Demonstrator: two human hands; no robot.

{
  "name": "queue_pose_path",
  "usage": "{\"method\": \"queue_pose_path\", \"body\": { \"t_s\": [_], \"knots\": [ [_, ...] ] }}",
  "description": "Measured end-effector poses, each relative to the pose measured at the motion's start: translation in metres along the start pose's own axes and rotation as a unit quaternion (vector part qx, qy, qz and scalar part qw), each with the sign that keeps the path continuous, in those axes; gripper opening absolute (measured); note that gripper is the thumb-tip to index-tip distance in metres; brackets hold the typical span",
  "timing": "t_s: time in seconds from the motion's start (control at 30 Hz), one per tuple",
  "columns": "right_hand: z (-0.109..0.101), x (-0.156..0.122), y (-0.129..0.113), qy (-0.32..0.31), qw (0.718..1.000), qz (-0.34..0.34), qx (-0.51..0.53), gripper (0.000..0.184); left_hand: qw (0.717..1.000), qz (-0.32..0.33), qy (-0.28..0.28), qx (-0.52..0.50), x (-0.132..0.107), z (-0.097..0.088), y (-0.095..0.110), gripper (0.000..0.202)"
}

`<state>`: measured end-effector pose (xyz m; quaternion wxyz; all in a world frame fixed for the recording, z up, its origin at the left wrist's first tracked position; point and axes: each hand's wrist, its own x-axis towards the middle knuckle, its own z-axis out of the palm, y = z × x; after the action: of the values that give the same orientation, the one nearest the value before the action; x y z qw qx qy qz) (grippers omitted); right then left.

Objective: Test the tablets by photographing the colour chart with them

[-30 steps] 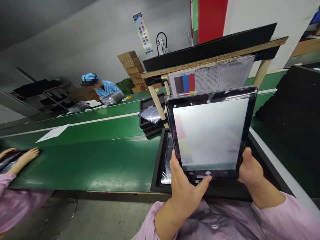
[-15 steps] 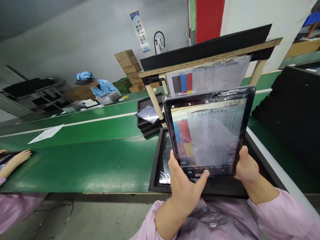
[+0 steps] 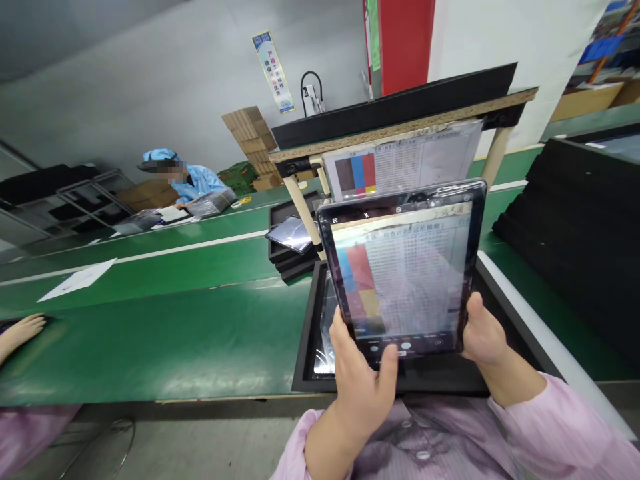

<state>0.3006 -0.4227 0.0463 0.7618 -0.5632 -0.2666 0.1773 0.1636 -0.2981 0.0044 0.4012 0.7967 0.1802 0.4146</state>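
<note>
Both my hands hold up a black-framed tablet [image 3: 410,267], tilted, its lit screen facing me. My left hand [image 3: 361,373] grips its lower left corner, the thumb lying over the bottom edge beside the on-screen buttons. Wrapped round the lower right side is my right hand [image 3: 484,333], with its fingers hidden behind. The screen shows a camera image of a printed test chart [image 3: 400,160], which hangs behind the tablet under a wooden shelf. Below the tablet lies a black foam tray [image 3: 306,360] with another glossy, film-wrapped tablet [image 3: 325,347] partly visible at its left.
The shelf [image 3: 400,125] on pale posts stands just beyond the tablet. Stacked black trays [image 3: 575,253] rise on the right; smaller trays [image 3: 295,267] sit behind left. A paper sheet [image 3: 77,280] lies on the green bench [image 3: 175,347]. A co-worker's hand [image 3: 25,330] rests at far left; another person [image 3: 187,180] works farther back.
My left thumb has lifted away from the on-screen shutter button and moved slightly left. The tablet stays in both hands; the view has shifted a little.
</note>
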Motion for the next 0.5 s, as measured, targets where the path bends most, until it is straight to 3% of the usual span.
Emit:
{"method": "queue_pose_path", "body": {
  "t_s": [0.1, 0.2, 0.27, 0.43, 0.5],
  "knots": [
    [0.000, -0.002, 0.000, -0.025, 0.999, 0.008, 0.023, 0.084, 0.979, -0.101, -0.008, -0.178, 0.013, -0.010, -0.005, 0.070],
    [-0.003, -0.008, 0.000, -0.034, 0.999, -0.015, 0.019, 0.077, 0.907, -0.249, -0.022, -0.338, 0.029, -0.019, -0.010, 0.069],
    [-0.005, -0.013, -0.004, -0.038, 0.998, -0.053, -0.003, 0.073, 0.862, -0.309, -0.039, -0.400, 0.035, -0.022, -0.012, 0.067],
    [-0.014, -0.011, -0.024, -0.066, 0.985, -0.115, -0.107, 0.077, 0.806, -0.358, -0.055, -0.469, 0.028, -0.017, -0.020, 0.062],
    [-0.020, -0.005, -0.033, -0.048, 0.978, -0.128, -0.156, 0.080, 0.794, -0.367, -0.071, -0.479, 0.022, -0.013, -0.025, 0.055]
  ]
}}
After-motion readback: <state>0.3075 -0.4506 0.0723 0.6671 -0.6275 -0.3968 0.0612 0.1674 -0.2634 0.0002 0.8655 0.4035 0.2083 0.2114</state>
